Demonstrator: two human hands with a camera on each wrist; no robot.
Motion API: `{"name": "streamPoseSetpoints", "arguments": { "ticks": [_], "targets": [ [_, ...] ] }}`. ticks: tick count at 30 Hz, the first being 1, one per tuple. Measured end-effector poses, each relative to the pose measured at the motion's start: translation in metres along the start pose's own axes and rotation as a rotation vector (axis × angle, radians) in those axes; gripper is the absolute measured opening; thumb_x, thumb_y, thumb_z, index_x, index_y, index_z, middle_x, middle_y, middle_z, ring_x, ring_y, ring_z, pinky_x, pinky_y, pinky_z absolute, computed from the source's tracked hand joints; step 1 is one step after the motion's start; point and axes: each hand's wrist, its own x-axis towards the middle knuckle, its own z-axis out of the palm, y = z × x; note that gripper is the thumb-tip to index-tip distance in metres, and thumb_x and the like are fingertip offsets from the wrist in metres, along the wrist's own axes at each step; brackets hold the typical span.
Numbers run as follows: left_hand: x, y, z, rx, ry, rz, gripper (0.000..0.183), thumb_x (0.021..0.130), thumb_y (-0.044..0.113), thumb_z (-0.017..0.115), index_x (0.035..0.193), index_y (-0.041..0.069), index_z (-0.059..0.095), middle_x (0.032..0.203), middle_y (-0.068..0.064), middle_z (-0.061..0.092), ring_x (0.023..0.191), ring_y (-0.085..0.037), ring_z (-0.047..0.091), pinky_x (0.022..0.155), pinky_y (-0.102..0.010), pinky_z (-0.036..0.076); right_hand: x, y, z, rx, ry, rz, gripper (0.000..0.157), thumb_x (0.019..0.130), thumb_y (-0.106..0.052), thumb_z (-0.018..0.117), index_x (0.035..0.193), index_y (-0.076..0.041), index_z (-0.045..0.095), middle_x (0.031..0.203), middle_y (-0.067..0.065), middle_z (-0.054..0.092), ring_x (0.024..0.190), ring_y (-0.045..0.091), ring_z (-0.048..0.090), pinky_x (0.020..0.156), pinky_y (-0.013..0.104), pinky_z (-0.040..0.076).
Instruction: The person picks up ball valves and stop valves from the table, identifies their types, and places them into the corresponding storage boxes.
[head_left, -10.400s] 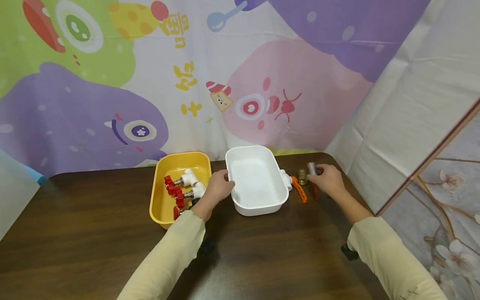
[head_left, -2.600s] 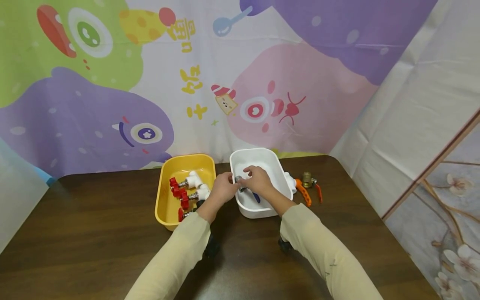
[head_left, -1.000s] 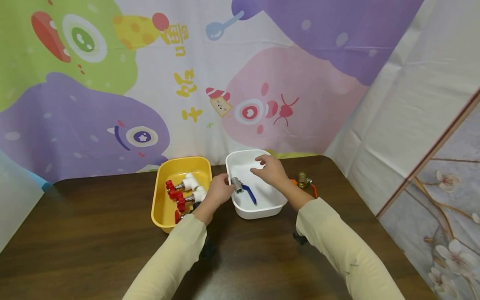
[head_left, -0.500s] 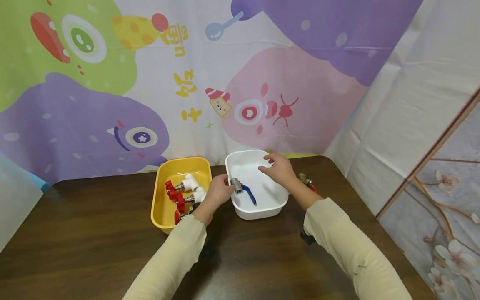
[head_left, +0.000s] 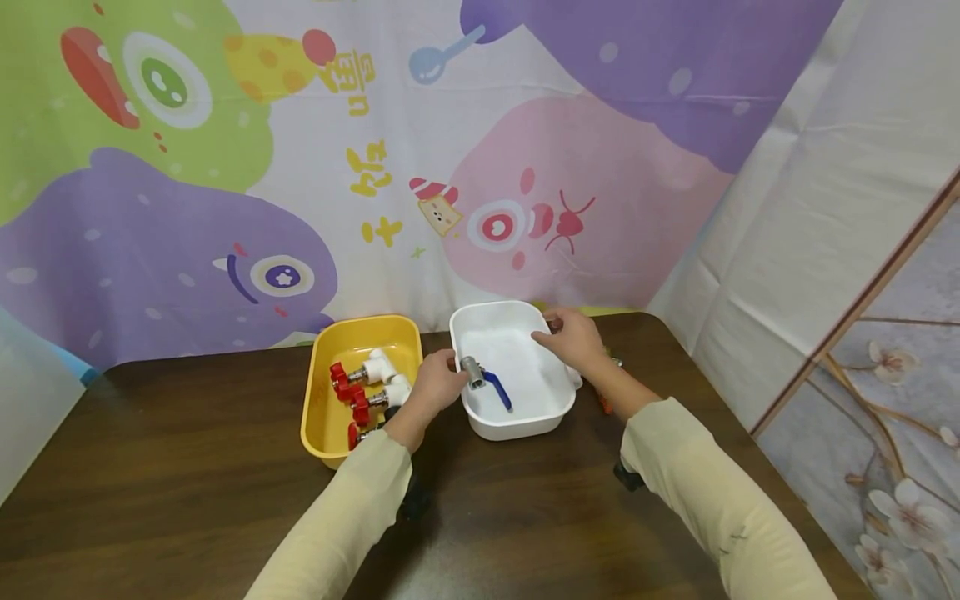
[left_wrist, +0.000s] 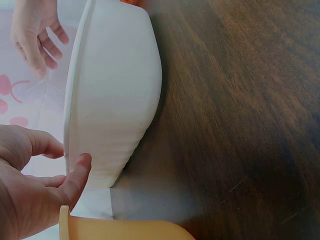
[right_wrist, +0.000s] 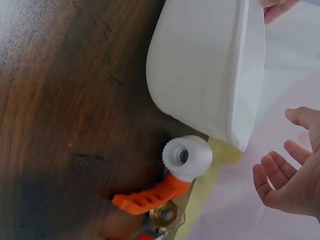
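My left hand (head_left: 438,379) pinches the left rim of a white plastic tub (head_left: 517,430); in the left wrist view, its thumb and fingers (left_wrist: 77,175) lie on either side of the rim. Inside the tub, against its left wall, lies a grey metal ball valve (head_left: 472,372) with a blue lever handle (head_left: 498,390). My right hand (head_left: 576,342) hovers over the tub's right rim, fingers apart and holding nothing. Below it, in the right wrist view, are a white plastic valve (right_wrist: 192,157) with an orange handle (right_wrist: 150,198) and a brass valve (right_wrist: 167,215), partly cut off.
Left of the white tub stands a yellow tub (head_left: 318,408) holding several white pipe valves with red knobs (head_left: 360,407). Both tubs stand near the back edge of a dark wooden table (head_left: 517,517), before a cartoon-printed cloth (head_left: 405,275). A pale wall panel (head_left: 810,250) rises at the right.
The grey ball valve, earlier in my right hand at the table's right, now lies in the white tub. My right hand has let go and moved right. My left hand stays at the rim.
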Motion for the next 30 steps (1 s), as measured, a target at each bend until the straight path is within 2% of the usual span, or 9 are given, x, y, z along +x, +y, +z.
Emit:
{"name": "streamPoseSetpoints", "arguments": {
  "ticks": [14,21,30],
  "targets": [
    [-0.001,0.002,-0.001,-0.009,-0.007,-0.012,0.038,0.088,0.012,0.057,0.124,-0.001,0.055,0.111,-0.015,0.062,0.092,-0.022,0.055,0.077,-0.031,0.05,-0.004,0.014,-0.013,0.006,0.014,0.043,0.05,0.086,-0.029,0.064,0.127,-0.002,0.055,0.121,0.02,0.058,0.112,0.032,0.053,0.092,0.045,0.047],
    [-0.001,0.001,0.0,-0.006,-0.004,-0.007,0.037,0.088,0.012,0.058,0.122,0.0,0.056,0.109,-0.015,0.062,0.091,-0.021,0.056,0.075,-0.03,0.05,-0.008,0.02,-0.017,-0.023,0.024,0.035,0.048,0.088,-0.03,0.062,0.126,-0.002,0.056,0.118,0.021,0.058,0.109,0.034,0.054,0.09,0.047,0.046],
    [-0.002,0.002,-0.001,-0.008,-0.012,-0.016,0.039,0.088,0.013,0.057,0.125,0.0,0.055,0.112,-0.015,0.062,0.092,-0.022,0.055,0.076,-0.03,0.05,-0.008,0.033,-0.02,-0.025,0.032,0.089,0.051,0.086,-0.034,0.063,0.125,-0.002,0.055,0.118,0.021,0.058,0.106,0.035,0.054,0.089,0.046,0.047]
  ]
}}
